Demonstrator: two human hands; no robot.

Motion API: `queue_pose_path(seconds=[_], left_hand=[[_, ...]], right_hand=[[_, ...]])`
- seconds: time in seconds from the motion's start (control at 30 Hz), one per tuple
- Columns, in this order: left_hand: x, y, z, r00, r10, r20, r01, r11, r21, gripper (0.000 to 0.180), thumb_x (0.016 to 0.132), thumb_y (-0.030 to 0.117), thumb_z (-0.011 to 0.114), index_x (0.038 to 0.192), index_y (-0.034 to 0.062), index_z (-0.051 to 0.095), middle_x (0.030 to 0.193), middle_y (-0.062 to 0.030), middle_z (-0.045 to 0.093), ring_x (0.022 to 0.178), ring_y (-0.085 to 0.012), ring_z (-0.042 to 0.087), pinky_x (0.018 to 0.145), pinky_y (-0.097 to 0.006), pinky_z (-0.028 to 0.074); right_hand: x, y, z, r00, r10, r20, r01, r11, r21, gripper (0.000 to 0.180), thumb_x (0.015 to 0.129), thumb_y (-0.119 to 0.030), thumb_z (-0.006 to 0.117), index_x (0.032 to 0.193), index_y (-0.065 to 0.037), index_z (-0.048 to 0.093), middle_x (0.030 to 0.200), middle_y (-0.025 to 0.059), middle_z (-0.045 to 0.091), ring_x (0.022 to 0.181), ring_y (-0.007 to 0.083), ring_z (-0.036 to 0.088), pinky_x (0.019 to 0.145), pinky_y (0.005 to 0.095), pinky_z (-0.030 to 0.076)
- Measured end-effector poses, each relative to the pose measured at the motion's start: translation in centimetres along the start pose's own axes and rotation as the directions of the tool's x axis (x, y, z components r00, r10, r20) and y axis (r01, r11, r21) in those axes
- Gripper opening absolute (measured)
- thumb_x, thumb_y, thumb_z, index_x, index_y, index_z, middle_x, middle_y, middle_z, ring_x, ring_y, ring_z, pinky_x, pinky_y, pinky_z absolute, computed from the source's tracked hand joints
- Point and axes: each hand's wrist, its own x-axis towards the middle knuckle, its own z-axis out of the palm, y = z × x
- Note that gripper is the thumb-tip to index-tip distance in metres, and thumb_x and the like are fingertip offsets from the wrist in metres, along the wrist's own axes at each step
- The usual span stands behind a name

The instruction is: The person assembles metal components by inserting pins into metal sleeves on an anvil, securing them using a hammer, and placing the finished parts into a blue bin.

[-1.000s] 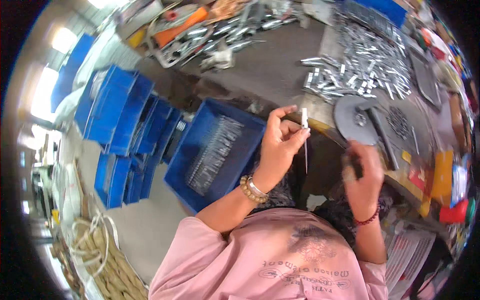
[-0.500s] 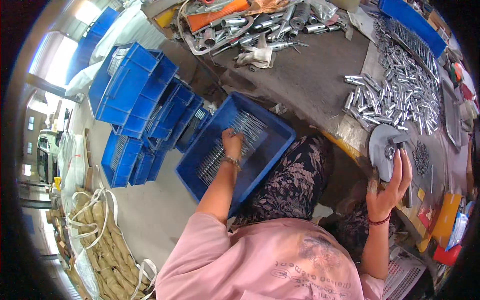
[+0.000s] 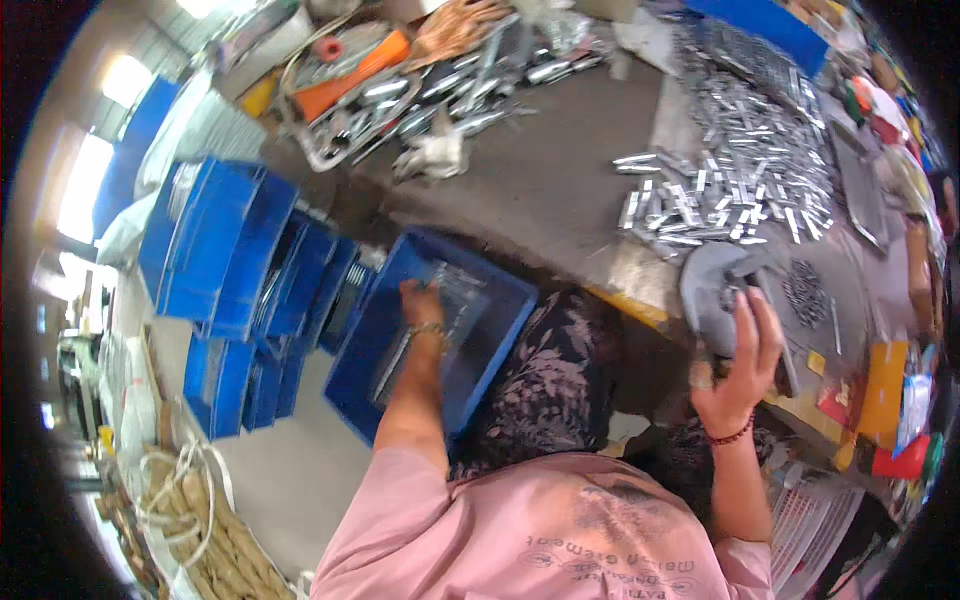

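My left hand (image 3: 422,303) reaches down into a blue plastic bin (image 3: 494,346) beside my lap. Slim silvery metal rods (image 3: 457,290) lie in rows in this bin, under and around the hand. Its fingers are smeared by motion, so any grip on a rod is unclear. My right hand (image 3: 738,368) is raised at the bench edge, fingers stretched and thumb apart, with nothing visible in it. Its fingertips are by a dark block (image 3: 742,268) on a round grey metal plate (image 3: 703,290); whether they touch it I cannot tell.
A large heap of shiny metal sleeves (image 3: 745,180) covers the bench's right part. Small dark parts (image 3: 803,292) lie beside the plate. Farther back are an orange-handled tool (image 3: 350,80) and a white glove (image 3: 432,155). Stacked blue bins (image 3: 215,250) stand at left, near tan sacks (image 3: 215,545).
The view has shifted, moving the bench leftward and the bin lower in the picture. My left hand stays in the bin, now blurred. My right hand keeps its place by the plate.
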Motion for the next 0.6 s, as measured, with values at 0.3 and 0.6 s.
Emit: queue_pose_path(seconds=[0.3, 0.6], left_hand=[[7.4, 31.2, -19.1, 0.966, -0.257, 0.035, 0.143, 0.412, -0.9, 0.019, 0.108, 0.022, 0.069, 0.114, 0.0048, 0.065, 0.088, 0.0027, 0.063, 0.073, -0.0061, 0.053, 0.064, -0.024, 0.043], [6.3, 50.3, -28.2, 0.548, 0.826, 0.135, -0.43, 0.416, -0.801, 0.019, 0.091, 0.01, 0.077, 0.11, 0.0066, 0.076, 0.108, -0.0095, 0.069, 0.095, -0.0255, 0.07, 0.085, -0.035, 0.056]], right_hand=[[0.2, 0.1, -1.3, 0.986, 0.13, 0.109, -0.114, 0.984, -0.136, 0.075, 0.08, -0.023, 0.083, 0.15, -0.01, 0.059, 0.152, 0.0171, 0.053, 0.142, 0.0406, 0.05, 0.121, 0.0552, 0.039], [0.8, -0.1, -1.9, 0.981, 0.135, 0.14, -0.124, 0.989, -0.086, 0.08, 0.083, -0.036, 0.083, 0.153, -0.011, 0.055, 0.148, 0.0185, 0.055, 0.146, 0.0373, 0.048, 0.126, 0.0565, 0.031]])
